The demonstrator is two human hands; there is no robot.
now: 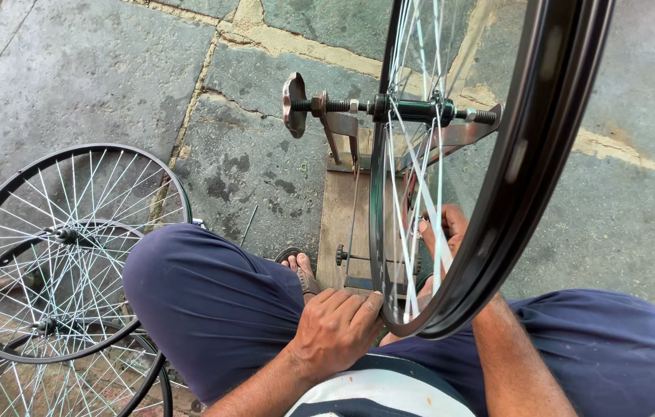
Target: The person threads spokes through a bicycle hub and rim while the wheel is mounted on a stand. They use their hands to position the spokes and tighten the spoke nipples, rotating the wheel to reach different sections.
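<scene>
A black bicycle wheel rim with silver spokes stands upright in a metal truing stand, its threaded axle resting in the stand's arms. My left hand rests against the rim's lower left edge, fingers curled on it. Seen through the spokes, my right hand reaches inside the wheel and pinches a spoke; whether it holds a small tool cannot be told. I sit with knees in dark blue trousers on either side of the stand's wooden base.
Several finished black wheels lie stacked on the stone floor at the left. A sandalled foot rests by the wooden base. Grey paving slabs spread all around.
</scene>
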